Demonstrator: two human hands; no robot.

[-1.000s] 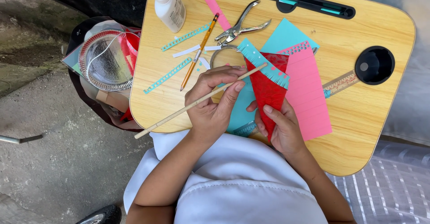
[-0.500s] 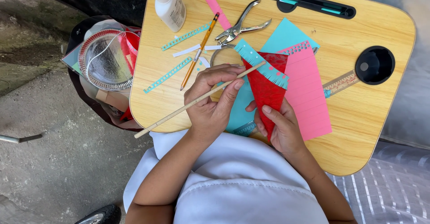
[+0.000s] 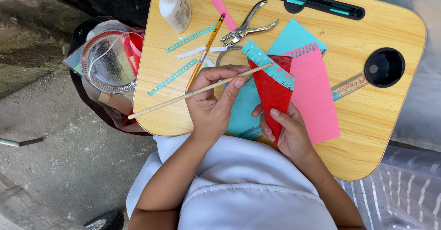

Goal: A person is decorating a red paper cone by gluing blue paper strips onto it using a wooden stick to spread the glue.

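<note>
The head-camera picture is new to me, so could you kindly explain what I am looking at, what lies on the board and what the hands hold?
There is no machine here: a person works with two bare hands, and a camera on their head looks straight down. The left hand pinches a thin wooden stick, whose far end lies across a red paper cone. The right hand grips that cone at its narrow end. A fringed teal strip runs along the cone's wide edge. All this sits over a wooden lap board. On it lie a glue bottle, a pencil, a hole punch, a ruler, and pink paper over teal paper.
</note>
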